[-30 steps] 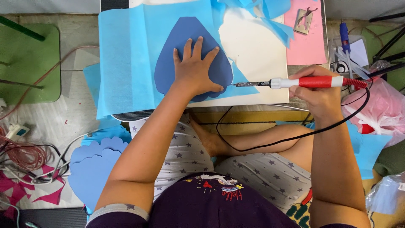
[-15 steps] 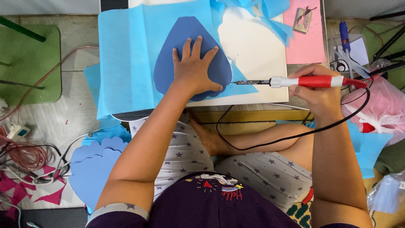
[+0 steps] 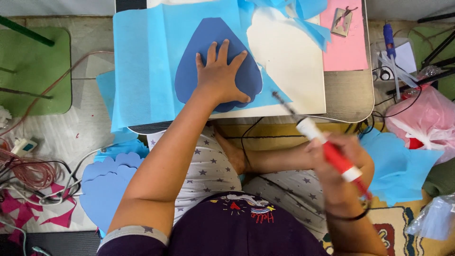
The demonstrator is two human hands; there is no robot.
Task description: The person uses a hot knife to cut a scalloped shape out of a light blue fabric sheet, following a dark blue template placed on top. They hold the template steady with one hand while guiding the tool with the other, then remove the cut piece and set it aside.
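Clearly you're pinning the thin, floppy dark-blue heart template (image 3: 201, 52) flat under your spread left hand (image 3: 222, 75), while your right hand (image 3: 337, 161) is gripping the rigid red-and-white hot cutter (image 3: 327, 147) mid-barrel, just off the template's right edge.

A dark blue template (image 3: 215, 45) is laid on a light blue sheet (image 3: 147, 61). A red and white tool (image 3: 332, 154) with a black cord is seen. A pink sheet (image 3: 343, 50), white star-patterned trousers (image 3: 208, 168), a green mat (image 3: 33, 71) and a pink bag (image 3: 422, 121) are shown.
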